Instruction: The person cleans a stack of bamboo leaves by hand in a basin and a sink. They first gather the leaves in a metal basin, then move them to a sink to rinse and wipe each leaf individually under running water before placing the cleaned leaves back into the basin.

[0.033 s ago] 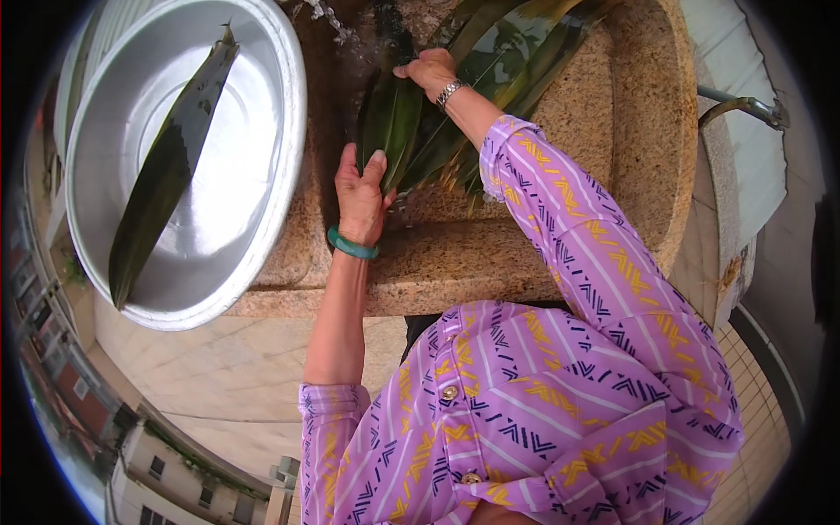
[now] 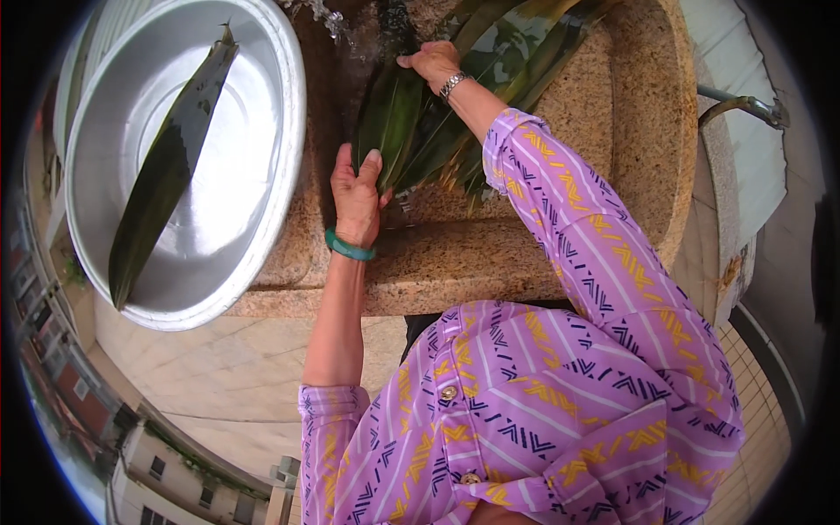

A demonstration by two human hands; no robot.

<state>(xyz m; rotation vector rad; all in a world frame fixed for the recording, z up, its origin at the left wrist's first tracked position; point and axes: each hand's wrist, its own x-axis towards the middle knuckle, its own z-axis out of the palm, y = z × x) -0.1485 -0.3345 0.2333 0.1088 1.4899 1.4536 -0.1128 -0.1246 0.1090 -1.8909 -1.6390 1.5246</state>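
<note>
My left hand (image 2: pixel 356 188), with a green bangle at the wrist, is closed on the lower end of a long wet green leaf (image 2: pixel 387 131) in the stone sink. My right hand (image 2: pixel 434 67), wearing a metal watch, is higher up, its fingers curled on the top part of that leaf. More broad leaves (image 2: pixel 516 66), some yellow-brown, lie in the sink just right of it. Water (image 2: pixel 337 26) splashes at the top, left of my right hand.
A wide metal basin (image 2: pixel 262 114) with one dark leaf (image 2: pixel 166 184) in it sits at the left. The granite sink (image 2: pixel 656 175) has a broad rim; a metal tap or pipe (image 2: pixel 752 111) is at the right. Paved ground (image 2: pixel 201 367) shows below.
Both hands have shifted very slightly, my right hand up and to the right, my left hand a little to the left. The basin and its leaf are unmoved.
</note>
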